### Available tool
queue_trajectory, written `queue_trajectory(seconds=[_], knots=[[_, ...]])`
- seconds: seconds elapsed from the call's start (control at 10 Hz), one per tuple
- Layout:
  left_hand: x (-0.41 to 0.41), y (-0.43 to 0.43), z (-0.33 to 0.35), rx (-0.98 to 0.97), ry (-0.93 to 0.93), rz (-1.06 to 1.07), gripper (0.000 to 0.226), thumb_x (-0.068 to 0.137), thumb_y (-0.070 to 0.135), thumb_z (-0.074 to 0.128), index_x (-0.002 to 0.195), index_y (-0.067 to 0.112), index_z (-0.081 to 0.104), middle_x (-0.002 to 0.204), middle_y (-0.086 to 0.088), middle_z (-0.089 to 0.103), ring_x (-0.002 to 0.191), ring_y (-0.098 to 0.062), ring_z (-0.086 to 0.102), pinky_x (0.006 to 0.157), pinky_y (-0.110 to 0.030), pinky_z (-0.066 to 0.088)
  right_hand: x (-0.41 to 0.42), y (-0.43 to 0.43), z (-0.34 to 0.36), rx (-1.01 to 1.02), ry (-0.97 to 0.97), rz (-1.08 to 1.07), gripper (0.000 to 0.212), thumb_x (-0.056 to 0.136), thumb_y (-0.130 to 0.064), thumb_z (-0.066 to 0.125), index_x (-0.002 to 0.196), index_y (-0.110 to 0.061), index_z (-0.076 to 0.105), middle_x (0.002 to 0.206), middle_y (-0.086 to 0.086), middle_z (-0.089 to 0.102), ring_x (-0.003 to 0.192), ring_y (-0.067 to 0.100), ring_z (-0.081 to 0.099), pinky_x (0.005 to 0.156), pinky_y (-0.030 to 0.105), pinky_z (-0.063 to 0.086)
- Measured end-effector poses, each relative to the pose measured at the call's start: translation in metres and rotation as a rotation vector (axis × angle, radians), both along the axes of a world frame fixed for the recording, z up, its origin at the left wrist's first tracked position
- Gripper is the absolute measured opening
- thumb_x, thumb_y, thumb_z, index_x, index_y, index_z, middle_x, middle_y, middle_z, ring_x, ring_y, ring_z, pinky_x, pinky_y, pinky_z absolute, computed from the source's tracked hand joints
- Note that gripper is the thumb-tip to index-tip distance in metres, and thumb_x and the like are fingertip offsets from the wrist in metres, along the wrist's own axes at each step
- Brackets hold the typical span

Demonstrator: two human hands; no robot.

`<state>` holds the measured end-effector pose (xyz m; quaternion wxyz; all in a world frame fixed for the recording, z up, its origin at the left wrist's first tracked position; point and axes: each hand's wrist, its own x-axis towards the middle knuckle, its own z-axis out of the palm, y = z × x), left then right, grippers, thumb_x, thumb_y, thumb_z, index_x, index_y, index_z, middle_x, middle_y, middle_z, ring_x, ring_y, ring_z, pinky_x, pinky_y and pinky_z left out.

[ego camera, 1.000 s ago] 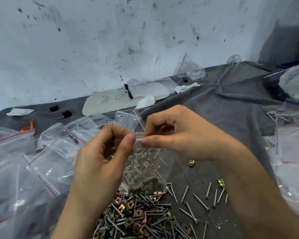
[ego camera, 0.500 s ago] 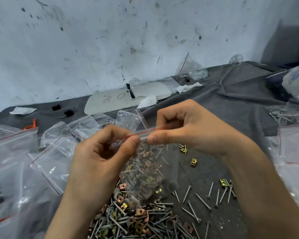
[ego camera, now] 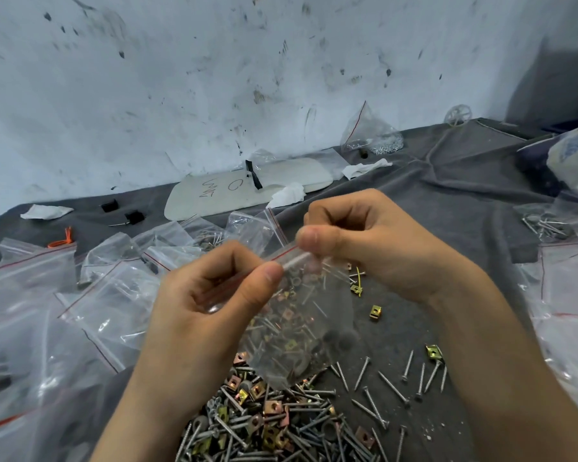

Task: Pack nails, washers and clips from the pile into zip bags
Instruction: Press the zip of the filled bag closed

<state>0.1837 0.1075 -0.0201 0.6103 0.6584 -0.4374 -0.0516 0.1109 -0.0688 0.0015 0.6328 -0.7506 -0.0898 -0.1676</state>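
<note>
A clear zip bag (ego camera: pixel 291 331) with a red-lined zip hangs in the air above the pile of nails, washers and clips (ego camera: pixel 271 418). Nails, clips and dark washers show through its plastic. My left hand (ego camera: pixel 211 305) pinches the left end of the zip strip between thumb and fingers. At the strip's right end my right hand (ego camera: pixel 357 238) pinches it the same way, a little higher, so the zip slopes up to the right. Loose nails (ego camera: pixel 391 385) and yellow clips (ego camera: pixel 375 311) lie scattered on the grey cloth to the right of the pile.
Several zip bags (ego camera: pixel 90 295) cover the cloth on the left, and more bags (ego camera: pixel 568 288) lie at the right edge. A white board (ego camera: pixel 247 188), crumpled tissues (ego camera: pixel 287 195), black clips (ego camera: pixel 134 216) and a bag of small parts (ego camera: pixel 371 135) sit by the scuffed wall.
Both hands have lifted the bag a little and my right hand has risen, tilting the zip strip up to the right. The hands stay pinched on the strip.
</note>
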Motion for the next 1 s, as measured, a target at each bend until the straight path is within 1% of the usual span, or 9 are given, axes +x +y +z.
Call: queue_trajectory(seconds=[0.2, 0.3, 0.4, 0.5, 0.6, 0.7, 0.8, 0.9, 1.0], knots=[[-0.002, 0.0, 0.001, -0.044, -0.006, -0.007, 0.03, 0.078, 0.045, 0.062, 0.063, 0.019, 0.06, 0.056, 0.0, 0.056, 0.054, -0.007, 0.047, 0.052, -0.017, 0.036, 0.001, -0.001, -0.002, 0.111, -0.05, 0.069, 0.032, 0.082, -0.018, 0.059, 0.051, -0.02, 0.05, 0.053, -0.001, 0.044, 0.05, 0.001, 0.041, 0.051, 0.011, 0.032], [0.0, 0.001, -0.001, -0.065, 0.014, 0.01, 0.027, 0.077, 0.046, 0.062, 0.063, 0.023, 0.06, 0.058, -0.001, 0.059, 0.058, -0.021, 0.051, 0.057, -0.023, 0.039, 0.0, 0.002, -0.001, 0.031, -0.006, 0.093, 0.029, 0.085, -0.02, 0.057, 0.058, -0.011, 0.052, 0.058, 0.007, 0.049, 0.052, 0.001, 0.047, 0.053, 0.01, 0.034], [0.001, 0.001, -0.002, -0.093, 0.046, -0.024, 0.026, 0.077, 0.044, 0.062, 0.061, 0.023, 0.06, 0.055, 0.003, 0.055, 0.054, -0.023, 0.041, 0.052, -0.025, 0.034, 0.002, 0.008, 0.0, -0.069, 0.019, 0.097, 0.029, 0.087, -0.02, 0.056, 0.06, -0.01, 0.051, 0.057, 0.001, 0.04, 0.054, 0.005, 0.036, 0.053, 0.018, 0.027], [0.002, 0.003, -0.002, -0.089, 0.068, -0.069, 0.027, 0.076, 0.044, 0.066, 0.058, 0.025, 0.061, 0.053, 0.007, 0.051, 0.051, -0.022, 0.036, 0.05, -0.026, 0.03, 0.001, 0.011, 0.002, -0.044, -0.004, 0.101, 0.031, 0.087, -0.018, 0.055, 0.058, -0.012, 0.046, 0.056, -0.005, 0.035, 0.053, 0.004, 0.032, 0.052, 0.016, 0.025], [0.001, 0.006, 0.002, -0.113, 0.052, -0.116, 0.034, 0.075, 0.056, 0.072, 0.056, 0.031, 0.06, 0.052, 0.014, 0.047, 0.051, -0.032, 0.032, 0.05, -0.034, 0.024, -0.003, 0.005, 0.003, 0.002, -0.013, 0.138, 0.031, 0.087, -0.015, 0.053, 0.057, -0.012, 0.049, 0.05, -0.01, 0.044, 0.048, -0.002, 0.038, 0.05, 0.009, 0.029], [0.0, 0.008, 0.007, -0.143, 0.053, -0.149, 0.034, 0.076, 0.055, 0.071, 0.054, 0.032, 0.059, 0.051, 0.017, 0.048, 0.047, -0.023, 0.034, 0.047, -0.035, 0.021, -0.004, 0.003, 0.004, -0.005, -0.01, 0.12, 0.031, 0.086, -0.018, 0.055, 0.057, -0.009, 0.054, 0.051, -0.007, 0.052, 0.049, -0.002, 0.044, 0.051, 0.01, 0.033], [0.006, 0.013, 0.008, -0.164, 0.088, -0.174, 0.037, 0.075, 0.054, 0.073, 0.053, 0.029, 0.057, 0.049, 0.019, 0.047, 0.042, -0.006, 0.034, 0.042, -0.033, 0.02, -0.003, 0.005, 0.003, 0.019, 0.001, 0.044, 0.029, 0.082, -0.028, 0.065, 0.059, -0.011, 0.057, 0.056, -0.003, 0.057, 0.052, 0.004, 0.052, 0.054, 0.011, 0.041], [0.025, 0.027, 0.006, -0.243, 0.192, 0.075, 0.042, 0.061, 0.062, 0.077, 0.052, 0.025, 0.058, 0.045, 0.014, 0.047, 0.039, -0.002, 0.043, 0.047, -0.021, 0.038, -0.003, 0.002, 0.006, 0.044, -0.014, -0.226, 0.027, 0.07, -0.036, 0.067, 0.067, -0.01, 0.062, 0.061, 0.002, 0.059, 0.06, 0.012, 0.057, 0.063, 0.022, 0.05], [0.057, 0.051, -0.001, -0.153, 0.129, 0.41, 0.039, 0.072, 0.065, 0.067, 0.059, 0.028, 0.06, 0.05, 0.012, 0.054, 0.05, 0.0, 0.053, 0.072, -0.04, 0.051, -0.021, -0.016, 0.019, 0.204, -0.157, -0.415, 0.024, 0.067, -0.038, 0.069, 0.066, -0.015, 0.064, 0.058, 0.0, 0.059, 0.055, 0.012, 0.055, 0.059, 0.026, 0.049]])
